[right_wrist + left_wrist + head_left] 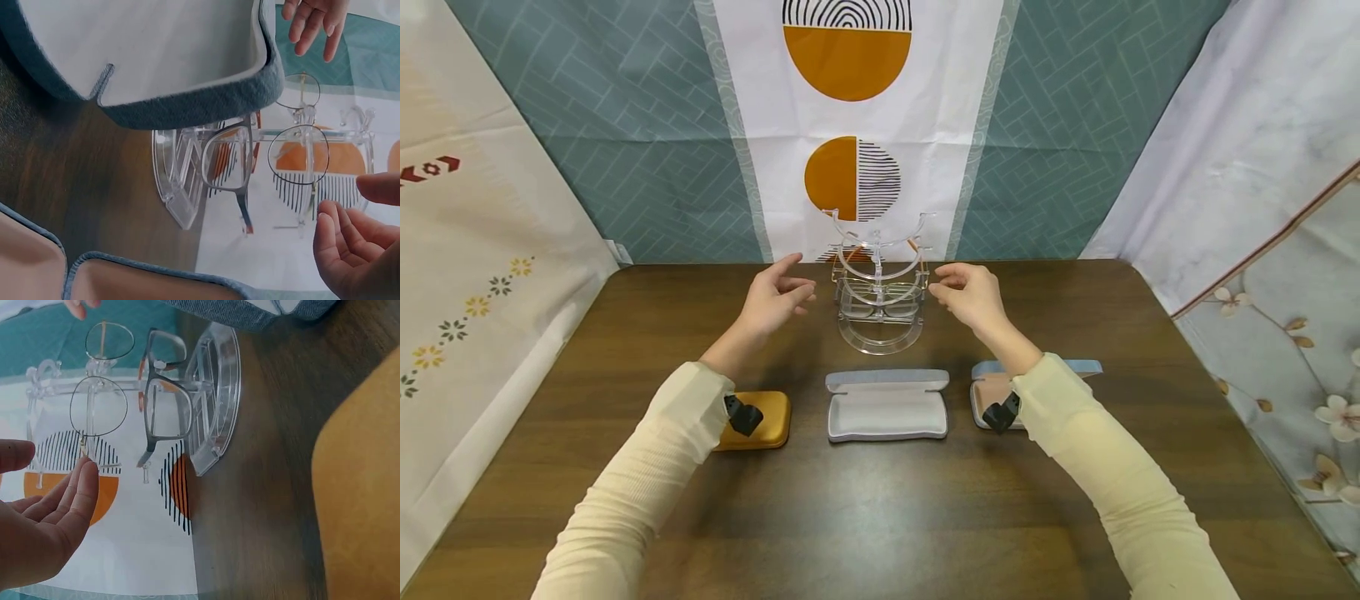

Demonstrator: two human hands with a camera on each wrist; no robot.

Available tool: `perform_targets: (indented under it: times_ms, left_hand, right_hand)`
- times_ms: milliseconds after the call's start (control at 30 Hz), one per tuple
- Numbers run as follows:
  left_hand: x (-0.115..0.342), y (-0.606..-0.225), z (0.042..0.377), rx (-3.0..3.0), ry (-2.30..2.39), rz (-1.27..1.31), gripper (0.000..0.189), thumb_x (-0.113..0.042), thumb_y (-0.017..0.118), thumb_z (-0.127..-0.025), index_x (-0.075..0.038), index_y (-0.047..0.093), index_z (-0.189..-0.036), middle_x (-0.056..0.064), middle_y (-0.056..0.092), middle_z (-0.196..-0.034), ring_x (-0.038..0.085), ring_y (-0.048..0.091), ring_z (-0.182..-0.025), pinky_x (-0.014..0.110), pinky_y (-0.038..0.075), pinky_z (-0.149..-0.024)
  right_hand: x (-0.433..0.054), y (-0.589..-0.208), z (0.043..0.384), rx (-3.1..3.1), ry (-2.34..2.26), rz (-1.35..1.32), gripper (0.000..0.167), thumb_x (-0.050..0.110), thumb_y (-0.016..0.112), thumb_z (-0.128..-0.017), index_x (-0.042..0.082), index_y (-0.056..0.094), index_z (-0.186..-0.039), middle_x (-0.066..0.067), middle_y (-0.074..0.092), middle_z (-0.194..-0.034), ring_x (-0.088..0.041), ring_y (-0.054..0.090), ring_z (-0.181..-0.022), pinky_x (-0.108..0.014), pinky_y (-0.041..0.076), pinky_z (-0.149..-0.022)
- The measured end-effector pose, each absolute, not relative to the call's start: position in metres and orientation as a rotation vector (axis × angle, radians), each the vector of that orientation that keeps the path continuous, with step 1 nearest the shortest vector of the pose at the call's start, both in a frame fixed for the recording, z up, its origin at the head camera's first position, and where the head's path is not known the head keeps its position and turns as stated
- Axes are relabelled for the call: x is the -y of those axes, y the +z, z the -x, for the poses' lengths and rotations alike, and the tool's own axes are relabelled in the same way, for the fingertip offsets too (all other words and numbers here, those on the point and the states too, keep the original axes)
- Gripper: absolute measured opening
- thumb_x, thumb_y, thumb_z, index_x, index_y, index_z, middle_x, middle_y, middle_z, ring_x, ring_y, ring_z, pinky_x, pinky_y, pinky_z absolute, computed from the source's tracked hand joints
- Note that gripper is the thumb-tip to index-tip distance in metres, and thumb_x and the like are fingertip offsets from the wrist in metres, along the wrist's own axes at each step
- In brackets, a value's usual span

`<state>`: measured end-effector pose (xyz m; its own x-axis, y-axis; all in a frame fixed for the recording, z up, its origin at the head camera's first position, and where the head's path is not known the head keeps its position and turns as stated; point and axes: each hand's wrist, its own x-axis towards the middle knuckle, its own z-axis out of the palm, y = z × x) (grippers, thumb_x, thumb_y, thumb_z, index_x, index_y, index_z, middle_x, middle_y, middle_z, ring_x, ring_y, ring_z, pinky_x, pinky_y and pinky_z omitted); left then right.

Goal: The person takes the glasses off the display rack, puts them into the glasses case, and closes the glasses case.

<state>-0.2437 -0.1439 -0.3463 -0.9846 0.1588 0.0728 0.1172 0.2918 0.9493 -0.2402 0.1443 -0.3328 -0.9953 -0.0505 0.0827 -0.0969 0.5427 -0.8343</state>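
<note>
A clear plastic eyeglass stand (880,343) stands upright at the back of the table. On its upper tier sit round, thin wire-rimmed glasses (127,407); lower down rest grey-framed rectangular glasses (150,406). My left hand (777,298) is just left of the stand, thumb and fingers apart, holding nothing. In the left wrist view its fingertips (89,467) overlap the end of the round frame. On the stand's right side, my right hand (972,293) mirrors it, fingers loosely bent, thumb apart and nothing between them.
In front of the stand lies an open grey-lined glasses case (887,418). A closed mustard-yellow case (773,421) is under the left wrist. An open blue case with pink lining (988,392) is partly hidden by the right sleeve. Hanging fabric (647,167) backs the table.
</note>
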Motion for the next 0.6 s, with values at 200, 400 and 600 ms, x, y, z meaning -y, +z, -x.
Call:
perform_targets:
  times_ms: [200, 400, 600]
  left_hand:
    - [0.135, -0.351, 0.250, -2.557, 1.759, -0.230, 0.055, -0.008, 0.054, -0.091, -0.009, 0.031, -0.142, 0.022, 0.058, -0.114, 0.031, 0.059, -0.096, 0.042, 0.051, -0.074]
    - [0.127, -0.356, 0.255, -2.570, 1.774, -0.219, 0.052, -0.007, 0.053, -0.091, -0.005, 0.033, -0.140, 0.024, 0.057, -0.112, 0.036, 0.057, -0.098, 0.048, 0.049, -0.076]
    - [0.119, -0.360, 0.265, -2.543, 1.830, -0.166, 0.049, -0.006, 0.053, -0.091, -0.002, 0.037, -0.137, 0.025, 0.059, -0.109, 0.036, 0.059, -0.095, 0.040, 0.052, -0.070]
  right_hand:
    - [-0.142, -0.334, 0.247, 2.752, 1.478, -0.109, 0.034, 0.013, 0.063, -0.086, 0.001, 0.059, -0.117, -0.015, 0.066, -0.096, -0.023, 0.064, -0.075, -0.027, 0.052, -0.063]
    - [-0.137, -0.335, 0.255, 2.791, 1.487, -0.079, 0.038, 0.014, 0.063, -0.086, 0.000, 0.057, -0.121, -0.015, 0.065, -0.100, -0.024, 0.065, -0.077, -0.029, 0.053, -0.066]
    - [-0.136, -0.337, 0.260, 2.808, 1.519, -0.021, 0.038, 0.013, 0.062, -0.087, 0.000, 0.056, -0.121, -0.016, 0.064, -0.101, -0.026, 0.065, -0.079, -0.028, 0.053, -0.065]
